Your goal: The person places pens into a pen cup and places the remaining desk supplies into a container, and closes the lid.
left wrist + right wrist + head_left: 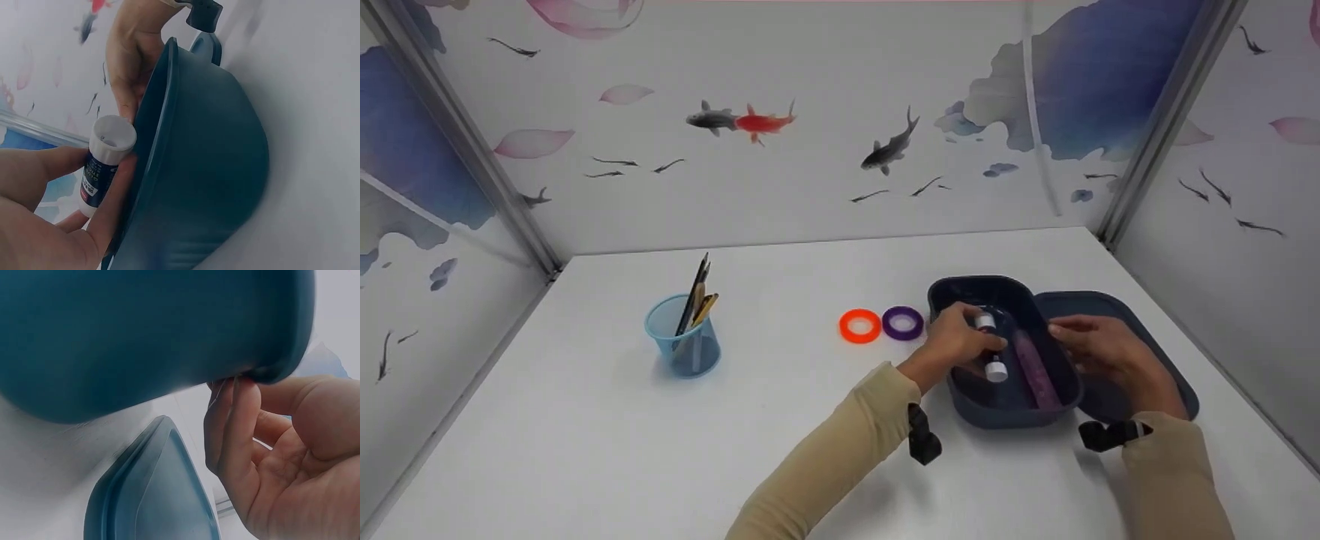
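A glue stick (pixel 97 174) with white ends and a dark printed label is held between the fingers and thumb of my left hand (pixel 956 337). It is over the inside of a dark blue plastic box (pixel 1009 418), tilted in the head view. Inside the box, towards its right wall, lies a long purple object (pixel 1035 371) whose kind I cannot tell. My right hand (pixel 1110 356) pinches the box's right rim with thumb and fingertips, as the right wrist view shows from below.
A matching dark blue lid (pixel 1117 304) lies right of the box, partly under my right hand. To the box's left are an orange tape ring (pixel 859 326) and a purple one (pixel 902 323). A light blue cup (pixel 694 360) with several pencils stands farther left. Printed walls surround the table.
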### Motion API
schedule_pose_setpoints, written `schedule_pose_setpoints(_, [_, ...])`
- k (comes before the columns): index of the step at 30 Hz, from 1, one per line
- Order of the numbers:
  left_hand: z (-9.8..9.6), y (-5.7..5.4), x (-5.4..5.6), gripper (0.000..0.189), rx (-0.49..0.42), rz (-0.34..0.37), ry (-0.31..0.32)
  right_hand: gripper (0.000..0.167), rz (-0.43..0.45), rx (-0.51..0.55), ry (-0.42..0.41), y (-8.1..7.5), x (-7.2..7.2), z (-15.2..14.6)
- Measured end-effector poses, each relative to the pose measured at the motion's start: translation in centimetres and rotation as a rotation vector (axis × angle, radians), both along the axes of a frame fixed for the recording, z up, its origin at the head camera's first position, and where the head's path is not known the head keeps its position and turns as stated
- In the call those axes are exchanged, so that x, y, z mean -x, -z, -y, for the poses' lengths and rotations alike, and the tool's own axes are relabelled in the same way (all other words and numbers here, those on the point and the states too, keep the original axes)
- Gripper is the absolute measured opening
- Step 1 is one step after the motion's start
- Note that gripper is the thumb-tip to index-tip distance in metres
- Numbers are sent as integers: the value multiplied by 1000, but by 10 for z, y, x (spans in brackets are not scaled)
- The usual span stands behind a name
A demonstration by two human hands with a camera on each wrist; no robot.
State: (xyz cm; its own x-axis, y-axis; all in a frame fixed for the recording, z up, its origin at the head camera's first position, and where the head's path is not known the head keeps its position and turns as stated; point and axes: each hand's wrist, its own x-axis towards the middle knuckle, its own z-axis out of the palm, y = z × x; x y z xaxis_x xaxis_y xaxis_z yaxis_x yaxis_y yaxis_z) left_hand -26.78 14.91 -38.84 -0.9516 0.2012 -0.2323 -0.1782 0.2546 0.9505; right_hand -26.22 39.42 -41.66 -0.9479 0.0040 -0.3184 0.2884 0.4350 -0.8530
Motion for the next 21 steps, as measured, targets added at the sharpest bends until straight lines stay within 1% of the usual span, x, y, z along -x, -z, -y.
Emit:
schedule_pose_setpoints(3, [-8,4,-2,52,41,-24,-4,73,2,-13,2,0,0,0])
schedule_pose_setpoints(6, [-13,5,-4,52,75,-34,-13,74,1,-20,-2,0,-1,0])
schedule_pose_setpoints(8, [-16,5,-6,52,79,-30,-12,75,2,-26,-1,0,-1,-1])
schedule_pose_setpoints(13, [-23,6,-9,49,84,-33,14,73,2,-32,5,1,-1,-2])
schedule_pose_setpoints(15, [-25,8,-10,48,90,-37,17,72,-5,-23,4,1,0,-2])
schedule_pose_setpoints(18, [-28,13,-13,47,105,-18,16,72,-7,-7,-2,2,1,-2])
schedule_pose_setpoints(21, [-30,18,-17,47,134,-15,28,75,-13,-25,-7,2,1,-3])
